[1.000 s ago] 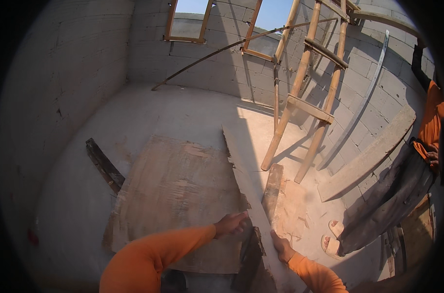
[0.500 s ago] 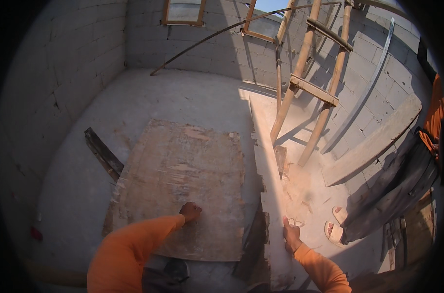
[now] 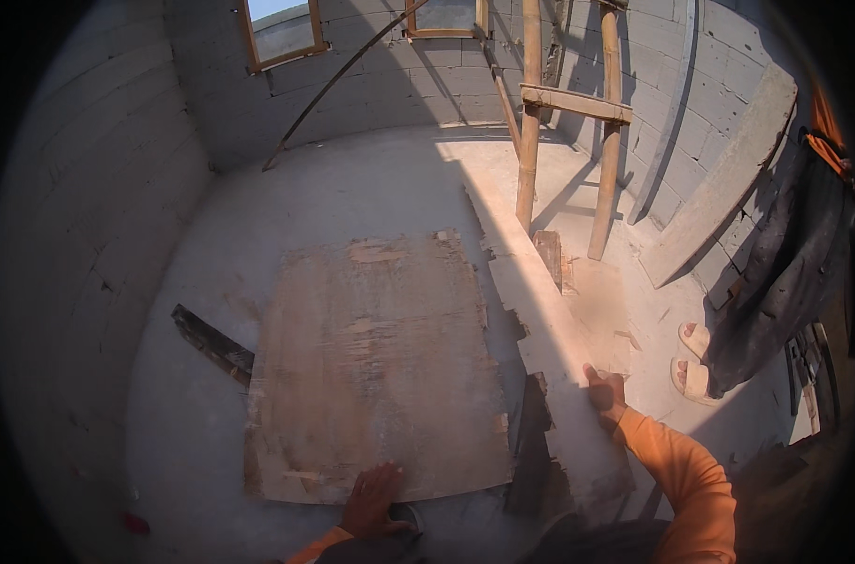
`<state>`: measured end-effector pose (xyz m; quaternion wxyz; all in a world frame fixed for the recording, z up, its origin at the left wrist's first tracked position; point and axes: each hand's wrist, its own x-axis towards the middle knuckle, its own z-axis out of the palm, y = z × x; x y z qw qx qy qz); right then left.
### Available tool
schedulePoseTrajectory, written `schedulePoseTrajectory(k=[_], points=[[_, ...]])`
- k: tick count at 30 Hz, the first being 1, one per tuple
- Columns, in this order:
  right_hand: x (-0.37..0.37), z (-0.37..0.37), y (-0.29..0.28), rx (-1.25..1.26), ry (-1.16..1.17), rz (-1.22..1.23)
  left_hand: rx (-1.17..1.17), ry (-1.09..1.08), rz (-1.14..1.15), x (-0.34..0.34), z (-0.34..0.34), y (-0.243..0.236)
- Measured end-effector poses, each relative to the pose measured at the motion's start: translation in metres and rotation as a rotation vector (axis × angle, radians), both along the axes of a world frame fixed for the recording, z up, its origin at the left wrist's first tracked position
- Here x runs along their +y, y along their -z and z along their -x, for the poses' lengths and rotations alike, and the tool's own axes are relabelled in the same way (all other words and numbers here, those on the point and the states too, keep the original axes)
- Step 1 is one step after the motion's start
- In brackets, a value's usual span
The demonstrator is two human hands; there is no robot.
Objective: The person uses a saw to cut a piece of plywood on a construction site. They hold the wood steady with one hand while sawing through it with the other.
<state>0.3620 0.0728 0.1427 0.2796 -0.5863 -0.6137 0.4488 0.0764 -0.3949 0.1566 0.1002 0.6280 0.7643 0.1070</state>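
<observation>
A pale, dusty floor (image 3: pixel 230 216) spread across the frame, mostly in shade, with a sunlit wedge right of centre. Grey block walls (image 3: pixel 99 188) rose around it, and two wooden window frames (image 3: pixel 287 56) showed at the top. A bamboo ladder (image 3: pixel 529 150) with a flat timber crosspiece (image 3: pixel 578 103) stood at upper right; beyond it, a long pale board (image 3: pixel 728 174) leaned on the wall. At the right edge were another person's dark trousers (image 3: pixel 775 254) and pale sandals (image 3: pixel 692 379).

The broad sheet (image 3: pixel 380 367) lay at the centre, thin, brown and roughly rectangular, its surface scuffed and streaked, its far and right edges splintered. Just right of it the narrow strip (image 3: pixel 550 352) ran aslant toward the lower right, smooth-faced, with a jagged left edge. A weathered dark timber (image 3: pixel 211 345) reached the sheet's left side.

At bottom centre the left hand (image 3: pixel 373 501) was flat, fingers spread and grasping nothing visible, at the sheet's near edge; whether it pressed down could not be told. The right hand (image 3: pixel 606 393), lower right, was curled around the strip's right edge, the orange-sleeved forearm (image 3: pixel 681 456) bent behind it.
</observation>
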Motion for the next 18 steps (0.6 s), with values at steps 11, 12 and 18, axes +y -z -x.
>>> schedulePoseTrajectory(k=[11, 12, 18], points=[[0.008, -0.032, -0.027, 0.162, 0.038, 0.087, 0.286, 0.173, -0.080, 0.016, 0.013, 0.083], [0.017, -0.046, -0.023, 0.132, 0.035, 0.087, 0.313, 0.188, -0.082, 0.018, 0.008, 0.076], [0.007, -0.121, -0.036, -0.274, 0.030, -0.011, 0.389, 0.220, -0.151, -0.027, 0.032, 0.040]])
